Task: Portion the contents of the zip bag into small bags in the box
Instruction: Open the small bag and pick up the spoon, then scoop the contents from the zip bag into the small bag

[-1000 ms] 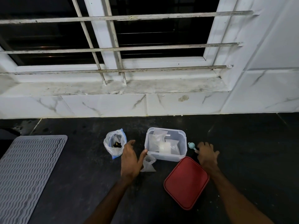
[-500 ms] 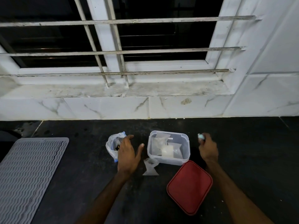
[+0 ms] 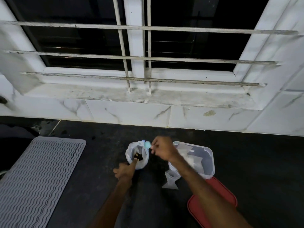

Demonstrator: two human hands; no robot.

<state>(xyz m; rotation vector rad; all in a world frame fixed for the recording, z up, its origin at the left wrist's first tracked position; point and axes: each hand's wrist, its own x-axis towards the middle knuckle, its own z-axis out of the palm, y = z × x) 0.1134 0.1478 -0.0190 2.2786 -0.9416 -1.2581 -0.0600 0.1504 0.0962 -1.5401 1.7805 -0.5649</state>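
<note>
Here, spoon (image 3: pixel 147 144) over zip bag (image 3: pixel 130 154) rim.

Left hand (image 3: pixel 124 171) grips zip bag (image 3: pixel 130 153) — right hand (image 3: pixel 162 149) pinches spoon (image 3: pixel 147 144).

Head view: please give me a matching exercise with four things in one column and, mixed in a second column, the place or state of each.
Things:
1. zip bag
2. spoon
3. lid
4. mat

Place or state:
A. red, flat on the counter by the clear box
B. grey, ribbed, far left
C. gripped at its near rim by the left hand
D. pinched by the right hand

Pairs: 1-C, 2-D, 3-A, 4-B
</note>
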